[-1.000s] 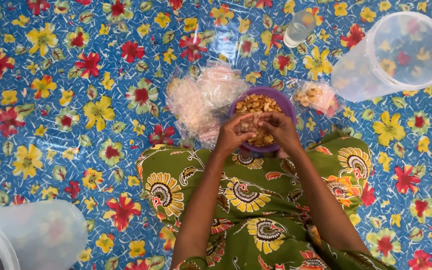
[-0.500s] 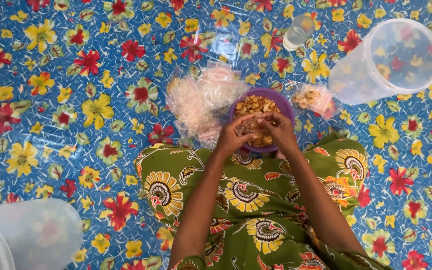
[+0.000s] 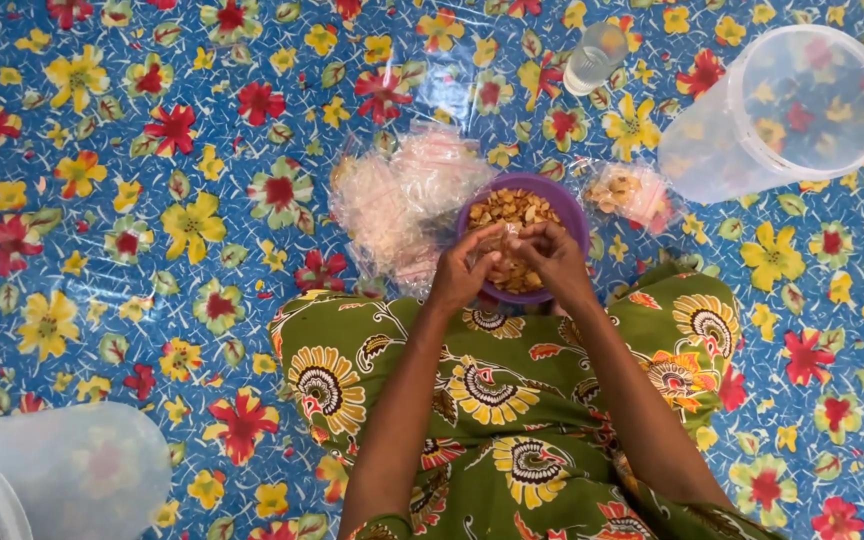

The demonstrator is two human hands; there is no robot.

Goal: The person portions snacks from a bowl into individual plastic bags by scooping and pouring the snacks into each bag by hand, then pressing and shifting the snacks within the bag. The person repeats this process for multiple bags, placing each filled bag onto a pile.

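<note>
Head view: both hands meet over the purple bowl (image 3: 522, 235) of snacks; left hand (image 3: 464, 275) and right hand (image 3: 550, 258) pinch a small clear bag (image 3: 505, 262) between them, fingertips touching.

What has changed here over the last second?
Very little. Both hands, left and right, stay together over the purple bowl of snack pieces, fingers only shifting slightly; what they pinch is too small to tell. The clear bags, small filled bag, big tub and bottle lie unmoved.
</note>
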